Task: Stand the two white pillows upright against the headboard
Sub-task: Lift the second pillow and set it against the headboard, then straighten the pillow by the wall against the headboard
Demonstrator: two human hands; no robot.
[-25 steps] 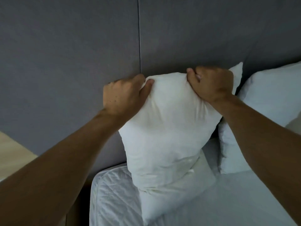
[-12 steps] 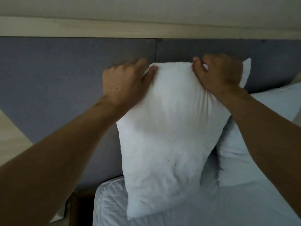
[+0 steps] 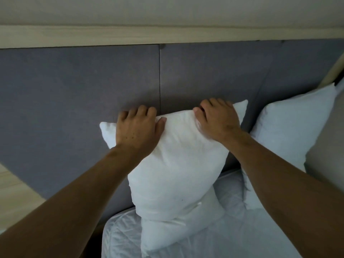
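White pillow (image 3: pixel 173 164) has dropped since a second ago, now upright against the grey headboard (image 3: pixel 74 101) atop a lower pillow (image 3: pixel 178 231), my left hand (image 3: pixel 137 131) and right hand (image 3: pixel 217 120) gripping its top edge; second white pillow (image 3: pixel 290 138) leans alongside.

Near pillow (image 3: pixel 173 164) upright against headboard (image 3: pixel 74 90); second pillow (image 3: pixel 290 136) right, on mattress (image 3: pixel 232 239).

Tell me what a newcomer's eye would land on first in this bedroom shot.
First, the plump white pillow at centre, standing tilted against the grey padded fabric headboard, its top edge gripped by the left hand and the right hand. Next, a second white pillow leaning upright at the right, beside it.
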